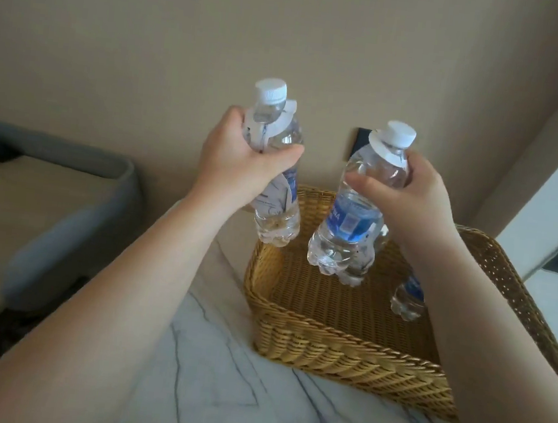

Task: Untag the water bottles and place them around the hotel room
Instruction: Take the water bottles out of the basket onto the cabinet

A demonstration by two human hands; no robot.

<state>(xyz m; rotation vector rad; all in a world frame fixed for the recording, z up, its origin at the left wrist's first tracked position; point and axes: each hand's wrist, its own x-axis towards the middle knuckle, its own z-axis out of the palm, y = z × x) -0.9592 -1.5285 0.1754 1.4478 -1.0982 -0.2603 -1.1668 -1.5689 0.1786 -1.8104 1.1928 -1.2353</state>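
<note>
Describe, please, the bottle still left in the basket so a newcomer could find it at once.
Start at the woven tan wicker basket on the white marble-patterned tabletop. Near its right side, partly hidden behind the right forearm, sits a small clear plastic water bottle with a blue label. Unlike the two lifted bottles, no hand holds it.

Clear glossy plastic bottles (277, 163) with ribbed white caps (271, 90) and matt paper tags (274, 197); below the grips, a rough woven wicker basket (325, 347) on a smooth veined marble counter (217, 394).
</note>
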